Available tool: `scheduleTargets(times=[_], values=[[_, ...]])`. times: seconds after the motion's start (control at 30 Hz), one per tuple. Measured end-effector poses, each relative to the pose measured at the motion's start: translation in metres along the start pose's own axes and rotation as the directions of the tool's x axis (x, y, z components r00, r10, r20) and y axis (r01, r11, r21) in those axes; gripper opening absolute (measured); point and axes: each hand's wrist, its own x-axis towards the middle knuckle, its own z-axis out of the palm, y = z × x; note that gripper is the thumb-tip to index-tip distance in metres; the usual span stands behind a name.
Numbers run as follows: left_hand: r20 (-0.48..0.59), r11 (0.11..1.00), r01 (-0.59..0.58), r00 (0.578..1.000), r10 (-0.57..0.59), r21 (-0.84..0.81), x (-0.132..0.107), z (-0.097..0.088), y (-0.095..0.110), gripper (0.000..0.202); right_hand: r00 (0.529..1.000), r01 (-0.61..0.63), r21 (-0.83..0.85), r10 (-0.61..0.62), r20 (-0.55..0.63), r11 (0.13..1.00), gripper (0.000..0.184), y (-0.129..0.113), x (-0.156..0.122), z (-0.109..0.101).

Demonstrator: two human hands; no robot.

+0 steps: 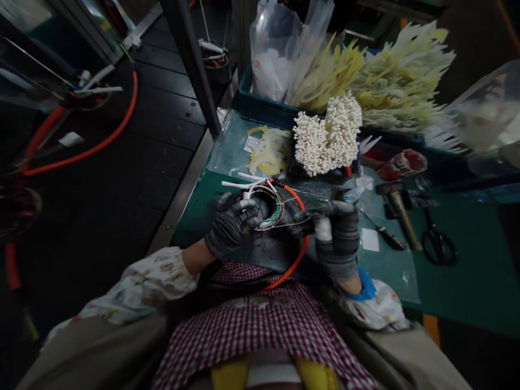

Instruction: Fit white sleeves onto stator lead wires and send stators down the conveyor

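A round motor stator (268, 207) with copper windings, white sleeves and an orange lead lies on the green bench mat (455, 271) right in front of me. My left hand (232, 226), in a dark glove, is closed on the stator's left rim. My right hand (336, 238), also gloved, with a white-taped finger, is closed on a thin wire or thread (290, 222) that runs from the stator. The orange cable (301, 245) curves between my hands and down toward my lap.
Behind the stator stand a bundle of white tubes (329, 135), a coil of yellow strips (270, 154), a teal bin (264, 108) of yellowish insulating strips and plastic bags. A hammer (400, 208), a small tool (384, 232) and scissors (437, 244) lie at right. The bench's metal edge (182, 195) borders a dark floor at left.
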Motion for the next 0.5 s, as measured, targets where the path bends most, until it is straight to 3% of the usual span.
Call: scheduleTargets(times=[0.1,0.2,0.27,0.33,0.37,0.4,0.5], values=[[-0.055,1.000,0.009,0.998,-0.008,0.015,0.002,0.001,0.004,0.017,0.993,-0.115,0.116,0.116,-0.002,0.987,0.020,0.002,-0.023,0.007],[0.017,0.998,0.045,0.999,-0.046,0.031,0.003,-0.001,0.007,0.016,0.965,-0.258,0.289,0.232,0.122,0.922,0.033,-0.007,-0.042,-0.001],[0.069,0.997,0.069,0.995,-0.070,0.024,0.002,-0.002,0.007,0.018,0.878,-0.447,0.326,0.338,0.340,0.833,0.039,-0.015,-0.052,-0.009],[0.084,0.998,0.060,0.994,-0.062,0.025,-0.001,-0.001,0.005,0.018,0.720,-0.616,0.253,0.402,0.566,0.746,0.044,-0.020,-0.058,-0.015],[0.084,0.998,0.052,0.995,-0.054,0.028,-0.002,-0.001,0.003,0.018,0.666,-0.635,0.206,0.391,0.636,0.745,0.043,-0.020,-0.059,-0.014],[0.082,0.999,0.039,0.996,-0.042,0.029,-0.003,0.000,0.000,0.018,0.647,-0.612,0.166,0.370,0.666,0.773,0.039,-0.019,-0.060,-0.012],[0.081,1.000,-0.009,0.997,0.008,0.001,-0.003,-0.001,-0.006,0.021,0.709,-0.451,0.103,0.286,0.644,0.887,0.023,-0.009,-0.055,0.004]])
